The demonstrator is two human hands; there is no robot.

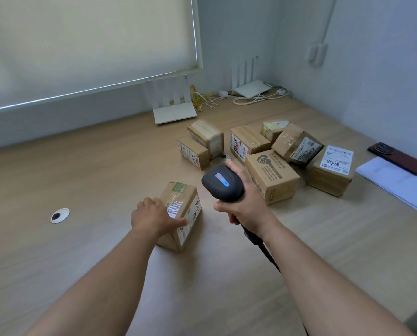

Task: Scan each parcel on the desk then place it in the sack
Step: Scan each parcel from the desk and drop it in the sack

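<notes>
Large "刻间"-like characters on a parcel label [337, 159]

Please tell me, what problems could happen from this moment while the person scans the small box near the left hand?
The left hand lies partly over the label of the box, so the scanner in the right hand may misread it. The scanner's cable trails across the desk and could snag. The sack is not in view, so placing the box may need an awkward turn.
</notes>
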